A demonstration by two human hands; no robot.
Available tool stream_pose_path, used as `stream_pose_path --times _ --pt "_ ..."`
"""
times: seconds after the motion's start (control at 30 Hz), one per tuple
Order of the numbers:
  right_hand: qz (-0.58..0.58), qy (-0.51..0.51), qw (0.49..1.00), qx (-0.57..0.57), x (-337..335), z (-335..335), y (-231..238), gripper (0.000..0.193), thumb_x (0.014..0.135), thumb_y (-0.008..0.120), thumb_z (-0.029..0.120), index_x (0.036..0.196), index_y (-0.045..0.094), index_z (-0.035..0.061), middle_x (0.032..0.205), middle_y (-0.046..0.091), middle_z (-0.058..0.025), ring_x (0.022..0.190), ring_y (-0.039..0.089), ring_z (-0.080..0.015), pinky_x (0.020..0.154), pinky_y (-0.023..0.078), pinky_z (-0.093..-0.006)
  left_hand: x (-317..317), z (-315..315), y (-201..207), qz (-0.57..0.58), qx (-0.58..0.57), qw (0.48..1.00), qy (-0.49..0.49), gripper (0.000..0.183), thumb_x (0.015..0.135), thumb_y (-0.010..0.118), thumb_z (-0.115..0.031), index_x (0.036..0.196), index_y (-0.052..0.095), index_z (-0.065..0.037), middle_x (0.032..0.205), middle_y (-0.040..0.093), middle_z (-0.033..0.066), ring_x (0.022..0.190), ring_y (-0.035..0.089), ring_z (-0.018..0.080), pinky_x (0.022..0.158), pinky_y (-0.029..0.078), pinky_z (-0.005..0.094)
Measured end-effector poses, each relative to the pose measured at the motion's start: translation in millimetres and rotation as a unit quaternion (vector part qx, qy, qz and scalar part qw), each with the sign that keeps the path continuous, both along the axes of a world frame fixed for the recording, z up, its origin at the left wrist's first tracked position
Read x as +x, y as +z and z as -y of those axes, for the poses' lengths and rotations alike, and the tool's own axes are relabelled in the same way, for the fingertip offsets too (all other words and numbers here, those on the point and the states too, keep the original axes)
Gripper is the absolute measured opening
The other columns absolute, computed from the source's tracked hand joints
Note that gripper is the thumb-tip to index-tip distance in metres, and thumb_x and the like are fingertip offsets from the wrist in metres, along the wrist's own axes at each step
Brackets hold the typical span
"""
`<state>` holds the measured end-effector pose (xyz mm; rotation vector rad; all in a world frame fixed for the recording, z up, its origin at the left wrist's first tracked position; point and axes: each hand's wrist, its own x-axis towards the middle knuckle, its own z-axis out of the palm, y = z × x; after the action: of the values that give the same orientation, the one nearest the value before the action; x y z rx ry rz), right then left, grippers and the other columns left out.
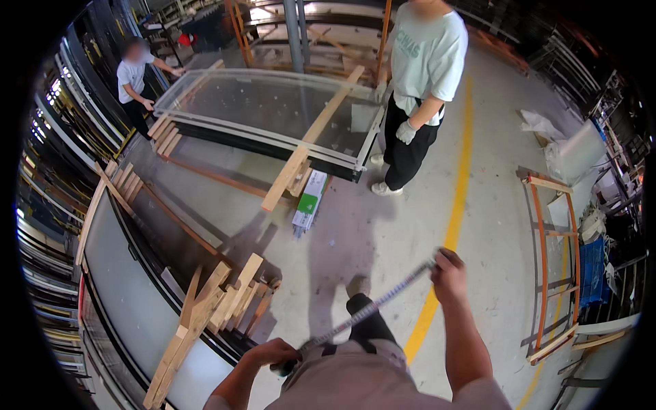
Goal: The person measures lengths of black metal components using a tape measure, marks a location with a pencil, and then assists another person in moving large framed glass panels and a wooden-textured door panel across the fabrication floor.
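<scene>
A tape measure's blade [372, 306] is pulled out in front of my body, slanting up from lower left to right. My left hand [272, 352] is closed round the dark greenish tape case [283, 367], close to my waist. Held out farther to the right, my right hand [449, 277] pinches the far end of the blade. Between the hands the blade hangs in the air above my leg and the floor, touching nothing else that I can see.
A large framed glass panel [253, 113] lies on timber supports ahead, with a wooden plank [316, 140] across it. One co-worker [427, 65] stands at its right end, another [133, 74] at its left. A white-green box [309, 201], timber stack [236, 301] and orange frame [540, 260] stand around.
</scene>
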<state>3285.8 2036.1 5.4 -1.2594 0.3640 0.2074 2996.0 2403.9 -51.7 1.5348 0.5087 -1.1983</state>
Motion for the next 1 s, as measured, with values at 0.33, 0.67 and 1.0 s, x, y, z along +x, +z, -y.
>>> stream_pose_path --times 0.33,0.67,1.0 --pt "-0.037 0.531 0.828 -0.177 112 -234 -64 0.029 0.084 0.066 0.022 0.099 0.069 -0.0029 0.077 0.068 -0.0091 0.063 0.057 -0.0126 0.058 0.048 -0.0304 199 -13 -8 -0.006 -0.025 0.919 0.394 0.025 0.086 0.066 -0.019 0.094 0.074 0.004 0.080 0.070 0.0083 0.066 0.063 0.0149 0.061 0.050 0.0291" --pt "-0.042 0.442 0.838 -0.319 340 -313 -196 0.025 0.082 0.065 0.018 0.091 0.070 -0.0051 0.070 0.065 -0.0098 0.060 0.061 -0.0166 0.056 0.048 -0.0328 360 -52 -84 0.008 0.040 0.916 0.399 0.028 0.090 0.061 -0.022 0.090 0.072 0.004 0.071 0.060 0.0015 0.064 0.052 0.0110 0.060 0.043 0.0292" --pt "-0.077 0.181 0.869 -0.454 630 -314 -290 0.019 0.080 0.058 0.010 0.085 0.071 -0.0028 0.077 0.070 -0.0193 0.068 0.069 -0.0323 0.065 0.054 -0.0405 467 -52 -179 0.077 0.133 0.937 0.314 0.029 0.090 0.060 -0.022 0.104 0.070 0.001 0.069 0.063 0.0096 0.064 0.059 0.0132 0.061 0.047 0.0308"
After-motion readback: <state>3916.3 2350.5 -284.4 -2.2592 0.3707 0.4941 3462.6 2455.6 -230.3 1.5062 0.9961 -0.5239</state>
